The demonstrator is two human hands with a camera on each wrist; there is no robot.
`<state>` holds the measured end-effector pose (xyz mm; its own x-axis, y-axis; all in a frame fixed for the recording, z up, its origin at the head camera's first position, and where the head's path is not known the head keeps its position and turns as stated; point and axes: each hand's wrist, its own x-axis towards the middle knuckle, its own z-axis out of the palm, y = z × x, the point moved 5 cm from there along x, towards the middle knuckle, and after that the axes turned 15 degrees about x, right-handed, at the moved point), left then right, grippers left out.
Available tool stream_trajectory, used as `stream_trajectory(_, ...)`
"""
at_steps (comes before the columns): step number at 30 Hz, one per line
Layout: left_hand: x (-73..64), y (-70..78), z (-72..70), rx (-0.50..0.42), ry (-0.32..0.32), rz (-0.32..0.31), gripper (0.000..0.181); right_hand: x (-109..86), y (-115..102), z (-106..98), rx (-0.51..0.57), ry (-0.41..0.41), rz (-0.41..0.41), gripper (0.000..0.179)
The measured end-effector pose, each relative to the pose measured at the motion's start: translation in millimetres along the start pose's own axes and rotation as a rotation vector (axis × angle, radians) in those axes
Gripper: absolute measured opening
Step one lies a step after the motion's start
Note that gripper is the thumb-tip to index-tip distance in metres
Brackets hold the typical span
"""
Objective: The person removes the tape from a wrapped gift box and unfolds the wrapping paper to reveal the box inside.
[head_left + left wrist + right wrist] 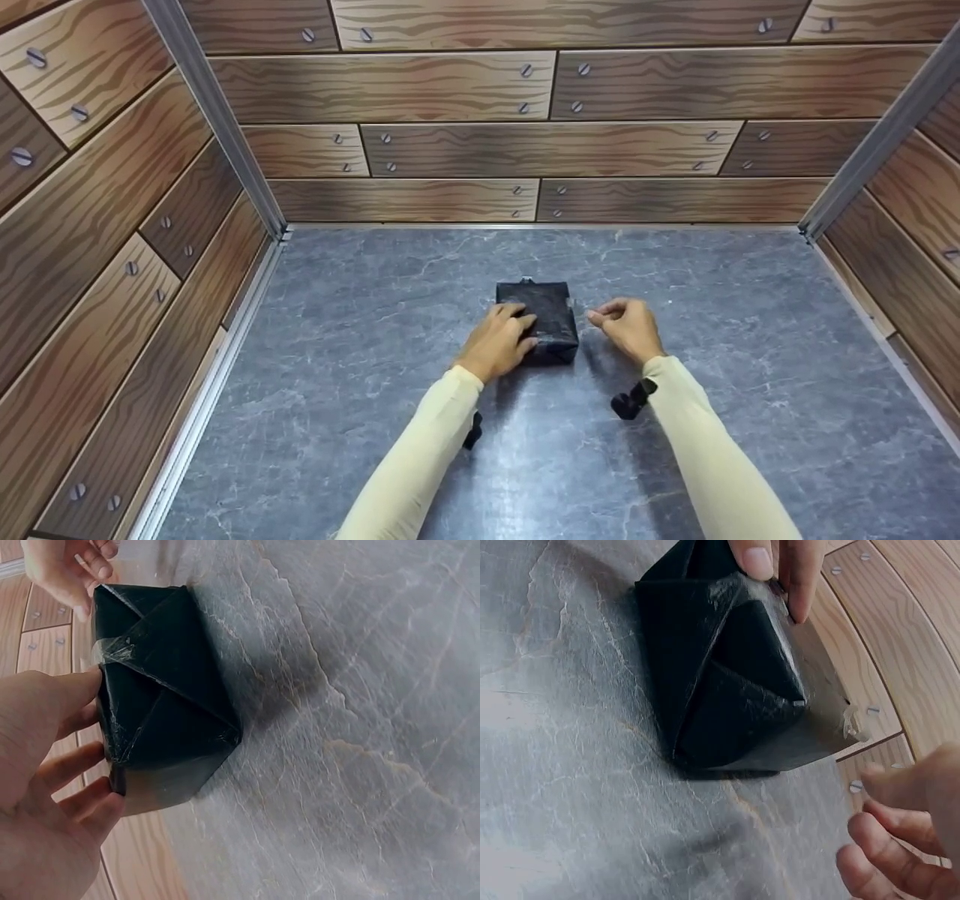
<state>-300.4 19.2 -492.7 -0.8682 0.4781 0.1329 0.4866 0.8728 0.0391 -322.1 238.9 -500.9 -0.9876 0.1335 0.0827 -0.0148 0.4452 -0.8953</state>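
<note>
A box wrapped in black, shiny film (547, 311) sits on the grey marbled surface. Folded triangular flaps (157, 682) show on its near end, with clear tape (116, 651) over their upper edge. My left hand (496, 341) holds the box at its left side, thumb at the near top edge and bent fingers on top. Just off the right side, my right hand (628, 326) is apart from the box, fingers loosely curled and nothing visible in them. Beside that hand, a crumpled clear tape end (853, 724) sticks out from the box's edge.
Wood-print walls (450, 150) stand at the back and both sides, joined by metal corner posts (217, 112). A metal strip (202, 390) runs along the left floor edge. Small black devices (634, 399) are strapped at both wrists.
</note>
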Motion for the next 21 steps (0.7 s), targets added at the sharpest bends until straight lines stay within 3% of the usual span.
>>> stream_trajectory(8, 1.0, 6.7, -0.7, 0.076, 0.075, -0.053, 0.044, -6.9, -15.3, 15.7, 0.012, -0.162, -0.01, 0.037)
stream_trajectory(16, 0.4, 11.4, -2.1, 0.154, 0.109, -0.083, 0.042, -10.2, -22.8, 19.2, -0.075, -0.18, -0.058, 0.036)
stream_trajectory(21, 1.6, 12.3, -1.6, 0.157, 0.101, -0.087, 0.042, -13.0, -22.7, 19.6, -0.076, -0.204, -0.021, 0.037)
